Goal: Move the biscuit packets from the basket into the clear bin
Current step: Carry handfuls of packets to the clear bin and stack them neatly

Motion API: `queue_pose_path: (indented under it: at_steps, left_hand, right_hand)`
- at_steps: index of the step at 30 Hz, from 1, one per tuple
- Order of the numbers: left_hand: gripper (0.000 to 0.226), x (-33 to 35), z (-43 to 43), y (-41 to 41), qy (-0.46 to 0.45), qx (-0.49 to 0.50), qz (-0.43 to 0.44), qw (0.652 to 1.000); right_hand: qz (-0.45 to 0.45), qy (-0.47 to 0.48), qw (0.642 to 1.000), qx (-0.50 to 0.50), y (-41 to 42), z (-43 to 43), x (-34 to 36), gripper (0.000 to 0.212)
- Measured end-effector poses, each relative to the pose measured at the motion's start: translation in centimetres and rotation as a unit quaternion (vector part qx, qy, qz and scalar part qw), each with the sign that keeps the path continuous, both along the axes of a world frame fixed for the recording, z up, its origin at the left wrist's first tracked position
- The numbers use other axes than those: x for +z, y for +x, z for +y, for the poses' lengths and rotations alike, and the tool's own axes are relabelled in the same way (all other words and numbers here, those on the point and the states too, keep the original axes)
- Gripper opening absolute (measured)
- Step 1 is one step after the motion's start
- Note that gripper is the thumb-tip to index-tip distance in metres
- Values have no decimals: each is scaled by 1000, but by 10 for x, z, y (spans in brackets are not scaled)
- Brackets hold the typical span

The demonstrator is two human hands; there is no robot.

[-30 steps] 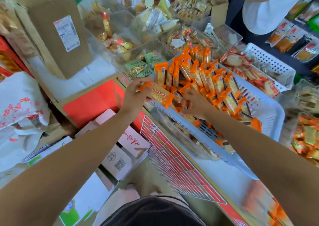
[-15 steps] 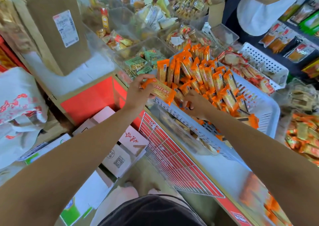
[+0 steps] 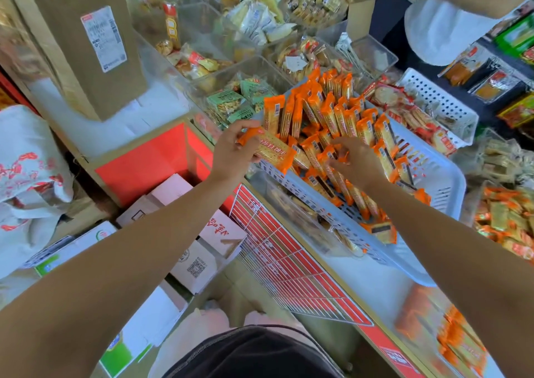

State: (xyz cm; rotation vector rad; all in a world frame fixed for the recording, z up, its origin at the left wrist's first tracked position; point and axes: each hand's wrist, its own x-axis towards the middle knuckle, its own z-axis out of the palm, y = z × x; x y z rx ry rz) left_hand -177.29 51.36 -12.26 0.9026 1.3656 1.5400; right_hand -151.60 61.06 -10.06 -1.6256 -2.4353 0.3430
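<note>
A white slatted basket (image 3: 433,181) lies tilted on the counter, heaped with orange biscuit packets (image 3: 332,111). My left hand (image 3: 231,152) grips one orange biscuit packet (image 3: 274,149) by its end, level over the basket's near-left rim. My right hand (image 3: 358,161) reaches into the pile, and its thumb and fingers pinch a packet (image 3: 326,155) standing among the others. A clear bin (image 3: 291,204) with a few packets inside sits under the basket's near edge, mostly hidden by the basket.
Clear bins of other snacks (image 3: 231,103) fill the counter behind the basket. A second white basket (image 3: 439,103) of red packets stands at the right. A cardboard box (image 3: 86,39) rises at the left. Another person (image 3: 450,19) stands at the top right. A wire rack (image 3: 289,262) hangs on the counter front.
My left hand has kept its packet and shifted slightly right over the rim. My right hand has lifted from deep in the pile, and its fingers have closed on an upper packet.
</note>
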Motion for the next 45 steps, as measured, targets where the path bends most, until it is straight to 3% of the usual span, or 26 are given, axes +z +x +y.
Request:
queue_pose_path:
  at_steps: [4,7,10,18,23,26,29,35,38,45]
  left_hand:
    - [24,0,0,1,-2,2,2,1000]
    - [24,1,0,0,-3,-2,10,1000]
    - [24,2,0,0,-7,0,12,1000]
    - [23,1,1,-1,-8,-4,14,1000]
    - [24,5,1,1,-17,-1,23,1000]
    - [24,13,1,5,-14,-3,40,999]
    - [25,25,0,16,-2,-11,61,998]
    - [26,38,-5,52,-23,-23,80,996]
    - [22,47,-14,86,-17,-39,53,998]
    - [17,60,-48,185,-6,-48,-38,998]
  right_hand:
    - [-131,-73,988,-29,-1,7,-12,68]
    - [-145,-47,988,-40,-8,6,-16,61]
    - [-102,-42,993,-36,-6,10,-18,52]
    - [-47,-25,998,-18,-15,9,-23,62]
    - [81,-30,994,65,-19,8,-4,68]
    - [162,-26,984,62,-18,3,15,67]
    - [252,-34,966,41,-15,-8,41,69]
    - [462,-84,882,33,4,-47,79,67]
    - [466,-130,874,39,30,-69,72,58]
    - [372,-101,922,34,123,-108,48,53]
